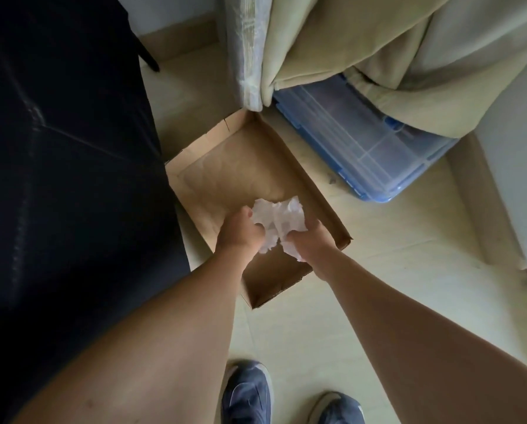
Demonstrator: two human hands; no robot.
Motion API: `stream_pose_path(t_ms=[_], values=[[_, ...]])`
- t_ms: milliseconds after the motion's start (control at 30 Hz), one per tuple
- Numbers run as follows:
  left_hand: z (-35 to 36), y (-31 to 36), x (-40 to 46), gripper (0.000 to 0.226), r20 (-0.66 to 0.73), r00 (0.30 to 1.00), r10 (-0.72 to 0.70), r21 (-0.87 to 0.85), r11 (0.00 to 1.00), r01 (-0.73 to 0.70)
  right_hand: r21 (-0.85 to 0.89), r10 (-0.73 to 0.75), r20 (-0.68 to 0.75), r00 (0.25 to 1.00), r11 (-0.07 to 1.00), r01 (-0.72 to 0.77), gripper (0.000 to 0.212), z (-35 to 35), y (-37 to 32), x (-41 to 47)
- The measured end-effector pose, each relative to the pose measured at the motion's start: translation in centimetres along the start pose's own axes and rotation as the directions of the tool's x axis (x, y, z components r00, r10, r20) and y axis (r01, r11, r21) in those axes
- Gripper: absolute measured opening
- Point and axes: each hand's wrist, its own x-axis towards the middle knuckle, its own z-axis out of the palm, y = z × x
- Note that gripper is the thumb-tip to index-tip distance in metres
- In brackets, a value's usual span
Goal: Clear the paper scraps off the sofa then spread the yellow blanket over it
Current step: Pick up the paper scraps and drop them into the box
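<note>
A bunch of crumpled white paper scraps [276, 220] is held between both my hands over an open cardboard box [289, 154] on the floor. My left hand [239, 232] grips the left side of the bunch. My right hand [309, 241] grips the right side, fingers curled into the paper. The dark sofa [66, 154] fills the left of the view, its seat nearly black in this light. A pale yellow blanket [363, 44] hangs in folds at the upper right.
A blue-lidded clear plastic bin [369, 142] lies on the floor right of the box, partly under the blanket. A plastic-wrapped panel [246, 50] stands behind the box. My two blue shoes [250, 393] stand on the pale tiled floor at the bottom.
</note>
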Motion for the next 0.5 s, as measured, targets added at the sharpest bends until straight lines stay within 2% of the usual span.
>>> stream_pose_path(t_ms=[167,400,500], values=[[-2.1,1.2,-1.9,0.037,-0.005,1.000,0.011,0.018,1.000,-0.010,0.005,0.013,0.016,1.000,1.000,-0.013,0.049,-1.6,-1.1,-3.0],[-8.3,5.5,-9.5,0.030,0.013,0.998,0.068,0.017,0.998,-0.068,0.003,-0.045,-0.026,0.999,0.999,0.045,0.044,-6.3,-5.6,-12.9],[-12.1,7.9,-13.2,0.035,-0.001,0.996,0.086,0.033,0.996,-0.086,-0.042,-0.090,-0.066,0.994,0.995,0.087,0.043,-8.7,-8.1,-17.8]])
